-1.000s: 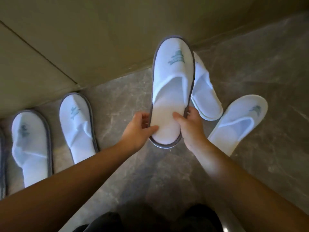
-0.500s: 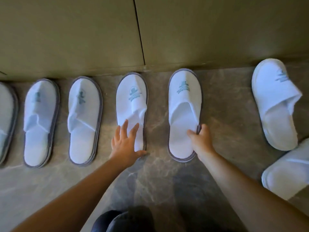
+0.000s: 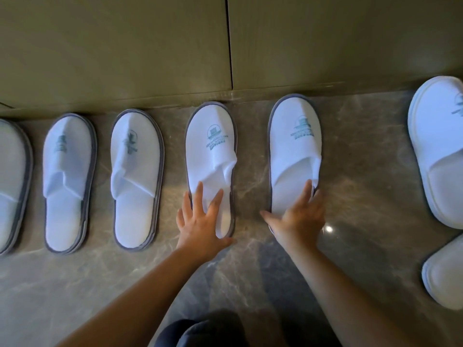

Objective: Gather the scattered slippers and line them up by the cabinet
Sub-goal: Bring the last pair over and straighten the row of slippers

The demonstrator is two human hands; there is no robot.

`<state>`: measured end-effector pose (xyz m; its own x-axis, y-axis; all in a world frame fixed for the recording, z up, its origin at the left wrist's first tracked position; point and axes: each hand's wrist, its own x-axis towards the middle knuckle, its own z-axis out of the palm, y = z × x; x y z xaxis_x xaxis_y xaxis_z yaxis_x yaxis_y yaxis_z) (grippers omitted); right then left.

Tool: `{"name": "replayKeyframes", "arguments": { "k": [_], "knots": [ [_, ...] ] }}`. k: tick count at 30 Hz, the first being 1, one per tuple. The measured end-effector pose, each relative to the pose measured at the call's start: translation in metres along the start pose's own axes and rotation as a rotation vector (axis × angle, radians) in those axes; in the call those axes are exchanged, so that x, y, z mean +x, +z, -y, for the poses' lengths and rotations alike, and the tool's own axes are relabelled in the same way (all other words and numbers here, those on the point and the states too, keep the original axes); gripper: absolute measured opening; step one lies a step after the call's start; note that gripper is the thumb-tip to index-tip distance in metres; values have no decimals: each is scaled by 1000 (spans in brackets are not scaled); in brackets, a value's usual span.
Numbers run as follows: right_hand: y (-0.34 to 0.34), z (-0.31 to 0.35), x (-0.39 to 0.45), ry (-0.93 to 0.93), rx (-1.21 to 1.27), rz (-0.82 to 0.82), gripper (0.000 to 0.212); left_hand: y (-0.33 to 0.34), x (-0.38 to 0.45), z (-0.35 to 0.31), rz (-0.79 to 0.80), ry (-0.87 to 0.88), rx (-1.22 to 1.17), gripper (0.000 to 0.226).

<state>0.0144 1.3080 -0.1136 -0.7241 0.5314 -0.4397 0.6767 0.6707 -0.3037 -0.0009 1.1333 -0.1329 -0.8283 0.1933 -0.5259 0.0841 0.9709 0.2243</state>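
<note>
Several white slippers with grey trim lie in a row, toes toward the olive cabinet [image 3: 150, 46]. My left hand [image 3: 200, 221] rests flat with spread fingers on the heel of one grey-trimmed slipper [image 3: 213, 146]. My right hand [image 3: 298, 216] lies with straight fingers on the heel of the slipper to its right [image 3: 294, 146]. Further left lie a slipper [image 3: 136, 176], another slipper [image 3: 67, 181] and a cut-off slipper [image 3: 11, 181]. At the right edge are two all-white slippers: one near the cabinet [image 3: 441, 151], one lower [image 3: 448, 274].
Grey marble floor [image 3: 363, 196] runs below the cabinet base. A vertical door seam [image 3: 229, 41] splits the cabinet front. My dark-clothed knee [image 3: 200, 331] shows at the bottom edge.
The slipper I held in the air with both hands now lies in the row. My right hand let go of its edge and lies flat on it; my left hand shifted onto the neighbouring slipper.
</note>
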Motion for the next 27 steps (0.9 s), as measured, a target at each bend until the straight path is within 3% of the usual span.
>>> {"name": "replayKeyframes", "arguments": {
  "k": [27],
  "knots": [
    [8,-2,7,-60,-10,0,103,-1,0,-4,7,9,11,105]
  ]
}}
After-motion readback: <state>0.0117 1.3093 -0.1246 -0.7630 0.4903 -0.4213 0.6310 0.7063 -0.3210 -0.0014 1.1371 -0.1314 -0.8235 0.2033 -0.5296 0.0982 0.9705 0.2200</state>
